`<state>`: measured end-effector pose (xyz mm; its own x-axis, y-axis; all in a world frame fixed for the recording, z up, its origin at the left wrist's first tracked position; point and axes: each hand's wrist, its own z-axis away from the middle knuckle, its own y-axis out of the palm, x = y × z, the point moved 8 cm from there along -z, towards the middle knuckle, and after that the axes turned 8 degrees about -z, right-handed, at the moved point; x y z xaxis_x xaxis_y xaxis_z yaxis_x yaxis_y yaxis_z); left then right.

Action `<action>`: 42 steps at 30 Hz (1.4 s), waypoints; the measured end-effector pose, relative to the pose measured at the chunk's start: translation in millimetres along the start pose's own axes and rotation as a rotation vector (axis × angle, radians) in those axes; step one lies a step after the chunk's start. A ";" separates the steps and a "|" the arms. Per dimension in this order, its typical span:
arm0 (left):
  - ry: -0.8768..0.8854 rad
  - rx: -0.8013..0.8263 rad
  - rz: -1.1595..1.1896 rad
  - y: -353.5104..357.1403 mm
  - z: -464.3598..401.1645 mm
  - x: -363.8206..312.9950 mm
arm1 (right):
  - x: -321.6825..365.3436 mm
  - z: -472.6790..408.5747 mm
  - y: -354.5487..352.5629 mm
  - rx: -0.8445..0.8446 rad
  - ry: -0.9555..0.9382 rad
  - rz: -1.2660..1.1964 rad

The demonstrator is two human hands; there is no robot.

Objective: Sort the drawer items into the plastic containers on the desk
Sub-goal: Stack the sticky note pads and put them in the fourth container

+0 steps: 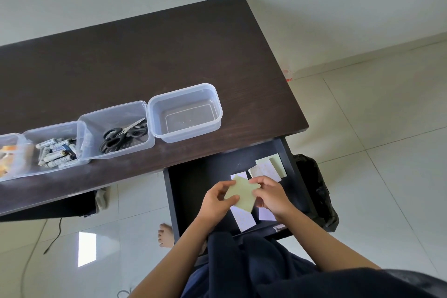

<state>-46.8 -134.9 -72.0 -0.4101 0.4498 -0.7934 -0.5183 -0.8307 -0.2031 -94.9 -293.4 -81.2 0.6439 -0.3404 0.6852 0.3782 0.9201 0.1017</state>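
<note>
Over the open dark drawer (pixel 193 191) my left hand (pixel 217 201) and my right hand (pixel 271 195) both pinch a pale green sticky-note pad (pixel 242 192). More note pads lie in the drawer: white ones (pixel 244 220) under my hands and a green and patterned group (pixel 268 167) at the back right. On the desk (pixel 145 55) stand several clear plastic containers in a row. The rightmost container (pixel 185 101) holds nothing. The one beside it keeps black scissors (pixel 123 136), then batteries (pixel 56 152), then orange items (pixel 7 159) at the far left.
A black bag (pixel 316 191) sits on the floor right of the drawer. A cable (pixel 54 237) trails over the tiled floor at lower left, near a bare foot (pixel 165 234). The wall stands behind the desk.
</note>
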 end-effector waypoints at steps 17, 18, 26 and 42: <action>-0.155 0.009 0.015 -15.0 4.7 19.1 | 1.4 -39.1 -34.5 -0.355 -0.178 0.885; -0.157 0.009 0.017 -16.0 6.1 19.9 | 1.8 -39.1 -34.9 -0.370 -0.189 0.899; -0.189 -0.006 0.066 -25.3 12.2 25.6 | 8.2 -41.6 -26.5 -0.189 -0.273 0.747; -0.170 0.005 0.136 -28.9 3.5 7.4 | 99.0 11.0 -2.6 -0.024 -0.678 0.680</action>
<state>-37.5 -106.5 -70.0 -0.5968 0.3829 -0.7052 -0.4529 -0.8862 -0.0979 -39.4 -327.3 -5.7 0.2120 0.4558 0.8645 0.0845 0.8727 -0.4809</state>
